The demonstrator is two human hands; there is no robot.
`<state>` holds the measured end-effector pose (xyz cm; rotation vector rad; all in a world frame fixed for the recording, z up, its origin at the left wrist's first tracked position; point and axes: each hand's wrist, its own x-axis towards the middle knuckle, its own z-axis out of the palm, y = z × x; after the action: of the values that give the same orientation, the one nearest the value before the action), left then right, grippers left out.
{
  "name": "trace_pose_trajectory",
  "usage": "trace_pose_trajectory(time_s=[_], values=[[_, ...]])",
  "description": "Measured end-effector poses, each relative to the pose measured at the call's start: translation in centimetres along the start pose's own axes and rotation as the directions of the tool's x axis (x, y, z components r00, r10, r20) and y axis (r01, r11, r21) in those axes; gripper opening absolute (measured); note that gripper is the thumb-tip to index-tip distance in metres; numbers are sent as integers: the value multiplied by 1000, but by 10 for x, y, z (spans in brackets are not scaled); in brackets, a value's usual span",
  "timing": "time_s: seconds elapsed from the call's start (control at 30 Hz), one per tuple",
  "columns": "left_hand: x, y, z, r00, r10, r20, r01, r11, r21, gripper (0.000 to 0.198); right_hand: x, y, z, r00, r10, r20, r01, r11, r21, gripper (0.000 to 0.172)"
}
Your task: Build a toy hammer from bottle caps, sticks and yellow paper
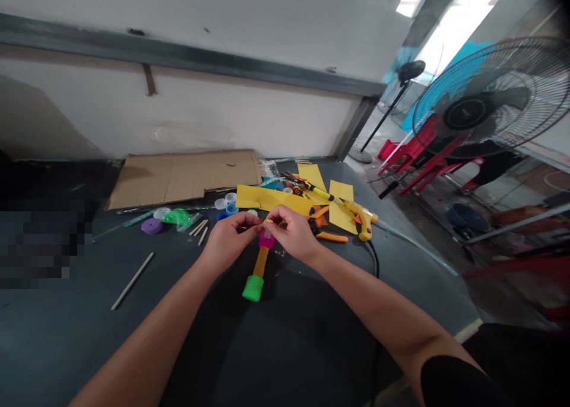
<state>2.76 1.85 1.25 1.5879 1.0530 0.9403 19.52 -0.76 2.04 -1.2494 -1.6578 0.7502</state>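
Between my two hands lies a small craft piece: an orange strip (263, 261) with a green bottle cap (253, 288) at its near end and a magenta part (266, 239) at its far end. My left hand (228, 239) is closed in a pinch at the left of that far end. From the right, my right hand (293, 232) pinches the same end, where a bit of yellow shows. Fingertips hide exactly what is gripped there. Just beyond the hands is a bent yellow sheet (274, 200).
A yellow glue gun (366, 222) and orange-handled pliers (332, 237) lie to the right. On the left are a purple lid (152, 225), short sticks (199, 229) and a longer stick (132, 281). Cardboard (187, 174) rests by the wall; a fan (472, 113) stands at right.
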Motion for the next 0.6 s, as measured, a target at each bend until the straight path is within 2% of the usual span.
trace_pose_trajectory(time_s=[0.2, 0.33, 0.47, 0.6], values=[[0, 0, 0, 999, -27, 21, 27, 1000, 8, 19, 0, -1, 2, 999, 36, -17, -35, 998, 44, 11], [-1, 6, 2, 997, -73, 27, 72, 997, 37, 17, 0, 0, 3, 998, 33, -52, -31, 998, 49, 10], [-2, 10, 1, 997, -69, 39, 66, 996, 66, 19, -1, 0, 5, 996, 32, -82, -28, 998, 50, 10], [-1, 6, 1, 991, -102, 82, 104, 995, -12, 22, -2, 1, 6, 995, 47, -90, -43, 998, 47, 8]])
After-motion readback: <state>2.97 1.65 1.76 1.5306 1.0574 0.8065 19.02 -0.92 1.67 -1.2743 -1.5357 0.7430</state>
